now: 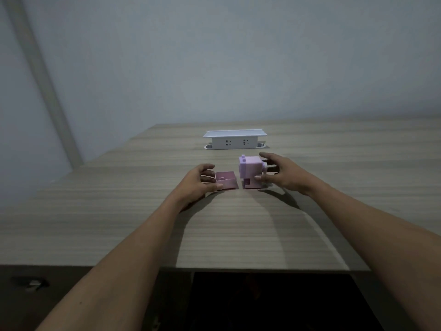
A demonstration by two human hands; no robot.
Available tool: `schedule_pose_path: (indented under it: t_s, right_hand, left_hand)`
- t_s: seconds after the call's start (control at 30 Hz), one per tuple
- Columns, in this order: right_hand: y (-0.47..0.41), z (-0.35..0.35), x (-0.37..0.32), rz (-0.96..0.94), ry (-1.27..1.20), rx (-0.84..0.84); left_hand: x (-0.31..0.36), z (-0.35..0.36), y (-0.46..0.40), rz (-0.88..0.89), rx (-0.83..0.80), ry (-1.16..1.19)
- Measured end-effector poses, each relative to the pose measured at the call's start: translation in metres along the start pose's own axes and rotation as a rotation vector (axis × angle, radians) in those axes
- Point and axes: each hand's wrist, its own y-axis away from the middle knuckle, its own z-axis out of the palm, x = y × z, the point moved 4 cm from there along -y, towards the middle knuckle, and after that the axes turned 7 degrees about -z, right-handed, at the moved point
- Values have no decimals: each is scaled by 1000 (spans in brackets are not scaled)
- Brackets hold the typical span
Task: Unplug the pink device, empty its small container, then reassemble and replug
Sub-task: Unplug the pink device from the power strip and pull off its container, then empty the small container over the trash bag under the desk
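head view: wall (238, 56) fills the upper half of the frame, pale and bare, with a lighter strip running diagonally down the upper left. below it the wooden table (119, 223) spans the middle band, its near edge crossing the lower part of the frame above a dark opening. both bare forearms reach in from the bottom corners toward the centre. at the far middle of the table a white socket box (235, 140) stands raised with its lid up, two outlets facing the camera and nothing plugged into them. just below it, centre frame, the pink device (250, 172) stands upright on the table, unplugged, with a gap under its body where the drawer fits. the right hand (279, 175) is spread wide around the device's right side, thumb touching its lower front corner, fingers reaching behind it; whether they press the back cannot be told. just left of the device, apart from it by a narrow gap, the small container (226, 179) sits open side up on the table. the left hand (198, 180) cups its left side, thumb against the near wall, fingers curled by the far side, loosely holding it.
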Motion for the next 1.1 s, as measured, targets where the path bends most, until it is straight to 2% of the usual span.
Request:
schedule_pose_path:
  t_s: [0.23,0.5,0.8,0.93,1.1]
  right_hand:
    - [-5,-10,-29,-62,36,32]
    - [17,-22,-69,-146,60,122]
    - [81,-59,-85,-83,39,152]
    - [121,-93,-76,-40,-46,225]
    - [170,-139,-59,44,-26,301]
  left_hand:
    - [3,-28,25,10,68,21]
    - [52,-18,49,77,28,63]
    - [121,64,63,198,-112,90]
    - [139,115,64,223,-212,119]
    - [149,179,60,228,-315,144]
